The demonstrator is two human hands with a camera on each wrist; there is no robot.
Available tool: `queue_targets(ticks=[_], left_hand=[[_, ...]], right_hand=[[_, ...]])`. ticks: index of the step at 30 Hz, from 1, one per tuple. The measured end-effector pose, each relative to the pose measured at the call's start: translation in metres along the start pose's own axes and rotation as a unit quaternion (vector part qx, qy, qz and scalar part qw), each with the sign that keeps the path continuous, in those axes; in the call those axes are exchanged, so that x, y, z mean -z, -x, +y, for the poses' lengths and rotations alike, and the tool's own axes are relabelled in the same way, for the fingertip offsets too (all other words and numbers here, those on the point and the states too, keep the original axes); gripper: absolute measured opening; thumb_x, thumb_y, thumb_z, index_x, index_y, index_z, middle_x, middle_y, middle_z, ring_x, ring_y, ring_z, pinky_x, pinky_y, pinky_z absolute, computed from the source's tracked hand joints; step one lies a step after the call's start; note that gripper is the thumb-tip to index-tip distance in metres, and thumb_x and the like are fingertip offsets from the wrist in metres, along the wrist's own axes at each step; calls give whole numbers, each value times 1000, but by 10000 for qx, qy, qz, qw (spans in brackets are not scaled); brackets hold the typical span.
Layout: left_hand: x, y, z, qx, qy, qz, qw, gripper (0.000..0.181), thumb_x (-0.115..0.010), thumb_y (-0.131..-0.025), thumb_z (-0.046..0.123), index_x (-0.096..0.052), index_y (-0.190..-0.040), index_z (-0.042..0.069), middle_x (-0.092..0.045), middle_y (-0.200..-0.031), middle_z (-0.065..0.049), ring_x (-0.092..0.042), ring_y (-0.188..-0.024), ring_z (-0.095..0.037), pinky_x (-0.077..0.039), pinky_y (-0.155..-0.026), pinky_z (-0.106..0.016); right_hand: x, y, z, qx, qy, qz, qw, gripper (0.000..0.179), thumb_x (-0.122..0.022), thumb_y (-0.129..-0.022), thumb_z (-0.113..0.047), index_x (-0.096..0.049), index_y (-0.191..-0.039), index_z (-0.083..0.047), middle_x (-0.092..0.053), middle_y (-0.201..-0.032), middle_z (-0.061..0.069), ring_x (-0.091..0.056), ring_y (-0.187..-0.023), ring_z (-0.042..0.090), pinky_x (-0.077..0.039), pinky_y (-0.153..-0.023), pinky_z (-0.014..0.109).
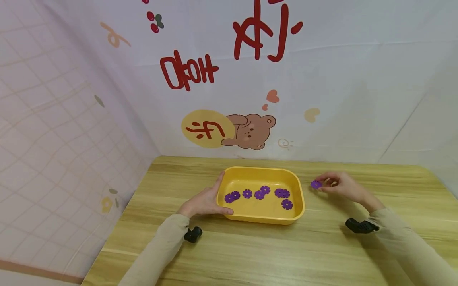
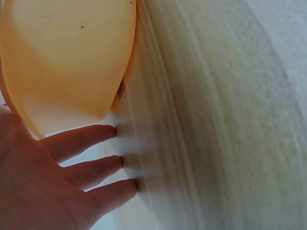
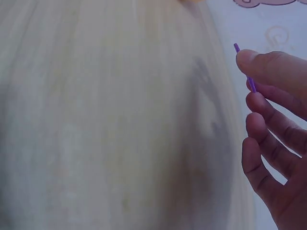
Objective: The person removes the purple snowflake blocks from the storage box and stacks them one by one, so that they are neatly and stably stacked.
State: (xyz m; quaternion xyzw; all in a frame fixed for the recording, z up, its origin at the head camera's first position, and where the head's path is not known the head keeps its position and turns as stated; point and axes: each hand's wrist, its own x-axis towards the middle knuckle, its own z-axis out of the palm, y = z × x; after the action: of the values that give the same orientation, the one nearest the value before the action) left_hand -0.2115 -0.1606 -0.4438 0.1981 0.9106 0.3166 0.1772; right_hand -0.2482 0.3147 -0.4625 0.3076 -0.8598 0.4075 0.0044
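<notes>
I am pinching a notched purple disc (image 1: 316, 184) in my right hand (image 1: 341, 187), thumb on one face and fingertips on the other; the right wrist view is showing it edge-on, with the lower fingers bending loosely. I am holding it above the worktop (image 1: 250, 254), just beyond the right end of the yellow tray (image 1: 261, 219), on the side toward the worktop's far right corner. My left hand (image 1: 205, 201) is spreading wide against the tray's left end, its thumb resting along the near left of the rim and its other fingers reaching straight along the outside. The tray is sitting near the middle of the worktop's far edge. Inside it, more purple discs (image 1: 247, 194) are lying in a loose row, some overlapping, with one sitting alone toward the tray's near right corner. Beyond the far edge, a pale wall cloth (image 1: 343, 87) is hanging, showing a printed bear (image 1: 252, 133). My beige sleeves (image 1: 159, 242) are crossing the worktop's near edge.
</notes>
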Motion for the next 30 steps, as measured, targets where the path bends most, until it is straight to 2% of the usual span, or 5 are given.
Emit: queue_targets(ticks=[5, 9, 22, 27, 30], left_hand=[[-1, 0, -1, -59, 75, -11, 10000, 131, -80, -71, 56, 15, -154, 24, -63, -115, -13, -60, -95, -18, -42, -97, -45], [-1, 1, 0, -120, 180, -10, 9998, 130, -81, -71, 54, 14, -154, 20, -63, -113, -13, -60, -93, -18, -42, -97, -46], [0, 1, 1, -85, 142, 14, 9999, 130, -80, -71, 56, 14, -154, 22, -60, -120, -18, -59, -97, -21, -41, -98, -47], [1, 0, 1, -73, 84, 6, 9999, 130, -79, -71, 57, 12, -155, 20, -59, -124, -18, -60, -101, -22, -41, -99, -45], [1, 0, 0, -73, 71, 12, 9999, 129, -80, -71, 56, 11, -155, 19, -60, -121, -17, -60, -98, -20, -41, -98, -45]], right_hand=[[-1, 8, 7, -339, 152, -15, 9993, 28, -75, -81, 0, -69, -108, 5, -67, -94, 12, -58, -75, 9, -49, -60, 24], [-1, 13, 10, -567, 41, -44, 9984, 30, -75, -82, 0, -67, -110, 7, -67, -92, 12, -58, -72, 10, -47, -58, 25], [1, 15, 13, -496, -97, -101, 9987, 28, -73, -83, 2, -66, -109, 9, -66, -86, 9, -55, -67, 12, -44, -55, 24], [1, 15, 15, -543, -36, -99, 9985, 28, -70, -83, 7, -63, -109, 13, -65, -86, 15, -55, -68, 14, -44, -56, 24], [2, 13, 13, -556, 25, -102, 9984, 28, -69, -84, 6, -63, -110, 13, -66, -91, 19, -57, -71, 13, -46, -59, 24]])
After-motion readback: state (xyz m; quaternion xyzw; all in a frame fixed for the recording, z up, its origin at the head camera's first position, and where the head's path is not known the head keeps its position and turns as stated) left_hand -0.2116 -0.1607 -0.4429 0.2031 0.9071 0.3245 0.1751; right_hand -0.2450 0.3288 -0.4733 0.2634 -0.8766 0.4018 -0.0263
